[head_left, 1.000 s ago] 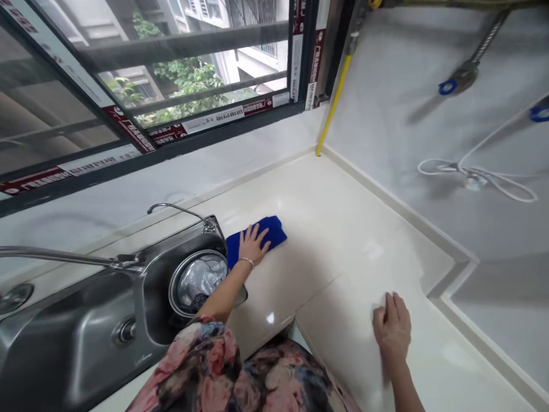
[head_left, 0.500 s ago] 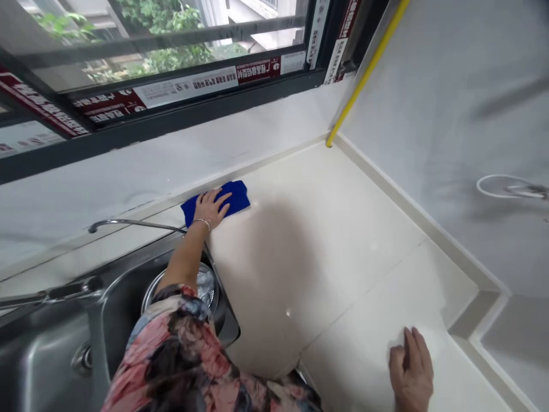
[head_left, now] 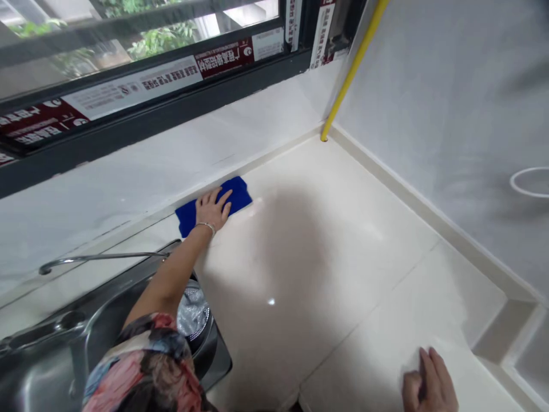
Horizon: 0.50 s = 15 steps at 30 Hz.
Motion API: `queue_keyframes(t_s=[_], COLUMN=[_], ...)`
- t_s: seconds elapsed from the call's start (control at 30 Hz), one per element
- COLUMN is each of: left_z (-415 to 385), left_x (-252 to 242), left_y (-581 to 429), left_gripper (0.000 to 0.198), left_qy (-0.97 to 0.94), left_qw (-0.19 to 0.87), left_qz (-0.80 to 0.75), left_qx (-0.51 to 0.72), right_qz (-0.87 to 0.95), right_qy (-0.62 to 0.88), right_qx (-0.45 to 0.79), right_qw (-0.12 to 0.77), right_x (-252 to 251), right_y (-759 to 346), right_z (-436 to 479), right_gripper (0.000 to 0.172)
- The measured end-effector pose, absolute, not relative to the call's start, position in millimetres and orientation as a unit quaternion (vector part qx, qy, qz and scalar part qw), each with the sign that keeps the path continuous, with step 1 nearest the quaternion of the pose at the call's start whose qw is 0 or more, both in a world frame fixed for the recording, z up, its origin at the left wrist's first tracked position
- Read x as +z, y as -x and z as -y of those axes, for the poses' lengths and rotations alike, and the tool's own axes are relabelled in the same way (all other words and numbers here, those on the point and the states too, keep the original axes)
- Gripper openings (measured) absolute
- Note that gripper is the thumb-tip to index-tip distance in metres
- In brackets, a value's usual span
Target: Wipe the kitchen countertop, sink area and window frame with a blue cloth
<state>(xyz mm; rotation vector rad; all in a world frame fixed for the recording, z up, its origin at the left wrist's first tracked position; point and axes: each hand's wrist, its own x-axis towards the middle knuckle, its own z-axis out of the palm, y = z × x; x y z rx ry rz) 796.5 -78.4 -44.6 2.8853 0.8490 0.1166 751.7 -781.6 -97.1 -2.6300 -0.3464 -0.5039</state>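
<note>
My left hand [head_left: 211,212] lies with fingers spread on a blue cloth [head_left: 240,194], pressing it to the pale countertop [head_left: 343,252] along the back upstand. The cloth reaches out on both sides of the hand, near the sink's back corner. At the lower right, my right hand [head_left: 433,383] is on or just over the countertop, fingers stretched out close together and nothing visible in it. The bottom edge of the view cuts it off.
A steel sink [head_left: 107,303] on the left has a thin curved spout [head_left: 98,257] and a perforated basket [head_left: 199,335] with something clear and crumpled inside. A yellow pipe [head_left: 354,71] rises at the back corner. Above the upstand runs a dark window frame [head_left: 171,109].
The view has shifted, with the sink and spout sliding left and down in it. My left hand stays flat on the cloth beside the upstand. My right hand appears lower and farther right.
</note>
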Motion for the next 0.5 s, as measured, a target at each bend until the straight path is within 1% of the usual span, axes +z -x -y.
queue_keyframes(t_s=[0.13,0.33,0.5], left_z=[101.9,131.5,160.5], left_x=[-46.0,-48.4,-53.9], left_y=[-870.1,-941.2,-988.0], left_gripper=[0.063,0.066,0.066], left_qy=[-0.955,-0.93,-0.945], left_qw=[0.085,0.099,0.121], left_qz=[-0.278,-0.342,-0.287], left_qx=[0.053,0.088,0.097], right_qz=[0.128,0.104,0.113], right_qy=[0.956,0.967,0.968], right_qx=[-0.164,-0.129,-0.127], right_qw=[0.209,0.192,0.185], right_x=[-100.8,-104.1,-101.2], right_y=[-750.1,-745.1,-744.9], right_z=[789.4,799.9,797.6], right_gripper=[0.063,0.065,0.066])
